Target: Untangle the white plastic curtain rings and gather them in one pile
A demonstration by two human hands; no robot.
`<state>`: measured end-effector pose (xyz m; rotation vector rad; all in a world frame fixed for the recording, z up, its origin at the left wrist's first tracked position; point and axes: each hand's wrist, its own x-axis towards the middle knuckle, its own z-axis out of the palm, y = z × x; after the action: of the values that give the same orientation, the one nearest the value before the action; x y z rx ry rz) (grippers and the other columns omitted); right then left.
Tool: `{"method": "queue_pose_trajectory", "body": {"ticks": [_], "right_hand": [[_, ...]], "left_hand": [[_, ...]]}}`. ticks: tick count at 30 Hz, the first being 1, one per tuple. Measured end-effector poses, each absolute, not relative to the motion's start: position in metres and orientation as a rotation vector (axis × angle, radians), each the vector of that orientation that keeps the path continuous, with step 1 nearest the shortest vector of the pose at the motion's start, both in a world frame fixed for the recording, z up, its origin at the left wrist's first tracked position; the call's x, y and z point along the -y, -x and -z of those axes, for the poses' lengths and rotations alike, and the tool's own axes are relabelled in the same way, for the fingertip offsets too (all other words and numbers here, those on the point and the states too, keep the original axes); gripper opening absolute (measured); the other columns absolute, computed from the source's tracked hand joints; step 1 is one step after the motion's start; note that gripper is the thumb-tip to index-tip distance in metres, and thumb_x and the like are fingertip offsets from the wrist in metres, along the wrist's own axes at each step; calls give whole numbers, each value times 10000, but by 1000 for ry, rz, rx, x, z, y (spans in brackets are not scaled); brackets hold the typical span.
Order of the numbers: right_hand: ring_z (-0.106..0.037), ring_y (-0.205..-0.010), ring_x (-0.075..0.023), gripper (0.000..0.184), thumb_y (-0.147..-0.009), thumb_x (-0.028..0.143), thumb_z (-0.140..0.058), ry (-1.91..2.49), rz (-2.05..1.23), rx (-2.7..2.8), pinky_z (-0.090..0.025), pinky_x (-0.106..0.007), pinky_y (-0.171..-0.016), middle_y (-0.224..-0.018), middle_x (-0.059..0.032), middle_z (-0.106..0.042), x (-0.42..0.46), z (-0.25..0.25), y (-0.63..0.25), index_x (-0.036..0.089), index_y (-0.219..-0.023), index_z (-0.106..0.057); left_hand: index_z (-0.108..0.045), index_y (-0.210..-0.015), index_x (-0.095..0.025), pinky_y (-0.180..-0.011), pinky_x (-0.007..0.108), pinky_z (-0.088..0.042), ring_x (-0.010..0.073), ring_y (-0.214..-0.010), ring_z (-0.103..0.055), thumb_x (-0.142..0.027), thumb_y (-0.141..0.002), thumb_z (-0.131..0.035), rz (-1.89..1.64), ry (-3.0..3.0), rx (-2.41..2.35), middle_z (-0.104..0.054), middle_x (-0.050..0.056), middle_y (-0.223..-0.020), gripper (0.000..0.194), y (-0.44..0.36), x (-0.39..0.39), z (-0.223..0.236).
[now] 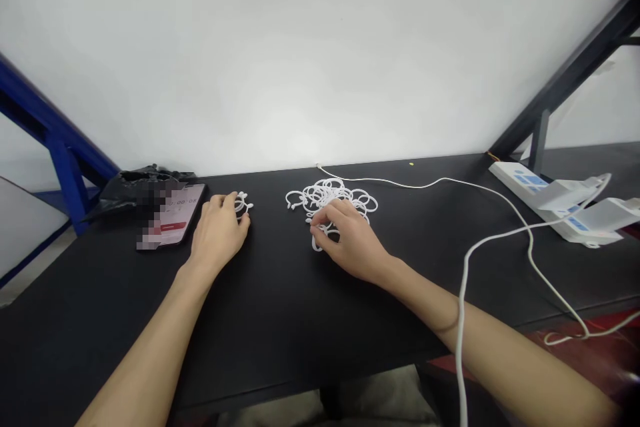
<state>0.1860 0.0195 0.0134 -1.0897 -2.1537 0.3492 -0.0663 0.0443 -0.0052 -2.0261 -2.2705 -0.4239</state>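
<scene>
On the black tabletop, my left hand [219,230] rests beside the phone, its thumb and fingers curled round a small group of white rings [243,203] with little knobs on them. My right hand [350,237] is at the near side of a loose pile of thin white rings [365,198]. Its thumb and forefinger are pinched together on a white ring [316,245], partly hidden behind the fingers. Several rings of the pile overlap, and my right hand covers part of it.
A phone [187,213] and a crumpled black plastic bag [120,190] lie on the left. On the right is a white power strip [520,180] with plugs. A white cable [465,267] crosses over my right forearm. A pale wall [300,67] stands behind the table.
</scene>
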Motion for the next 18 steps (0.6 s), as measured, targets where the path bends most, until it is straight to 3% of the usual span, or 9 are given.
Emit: {"method": "queue_pose_trajectory", "body": {"ticks": [6, 11, 18], "right_hand": [[-552, -767, -141, 41, -885, 190, -570, 1089, -529, 1973, -480, -293, -723, -877, -25, -599, -17, -20, -186, 205, -850, -555], [-594, -735, -128, 15, -870, 207, -580, 1084, -694, 1836, -509, -280, -692, -846, -11, -615, -17, -18, -182, 203, -868, -566], [-625, -716, -133, 78, -857, 257, -607, 1126, -858, 1696, -517, -282, -676, -796, 1, -658, -20, -14, -179, 202, -814, -571]], "left_hand": [[-534, -1331, -96, -972, 500, -459, 384, -1183, -491, -353, -887, -491, 573, 1994, 2148, -542, 191, -1285, 515, 56, -37, -3], [-539, -1299, -191, -1035, 418, -432, 262, -1169, -531, -458, -941, -482, 926, 2491, 1792, -589, 84, -1266, 451, 29, -17, -12], [-582, -1239, -236, -925, 407, -477, 231, -1043, -570, -437, -944, -510, 927, 2849, 1634, -657, 54, -1102, 364, 8, -2, -11]]}}
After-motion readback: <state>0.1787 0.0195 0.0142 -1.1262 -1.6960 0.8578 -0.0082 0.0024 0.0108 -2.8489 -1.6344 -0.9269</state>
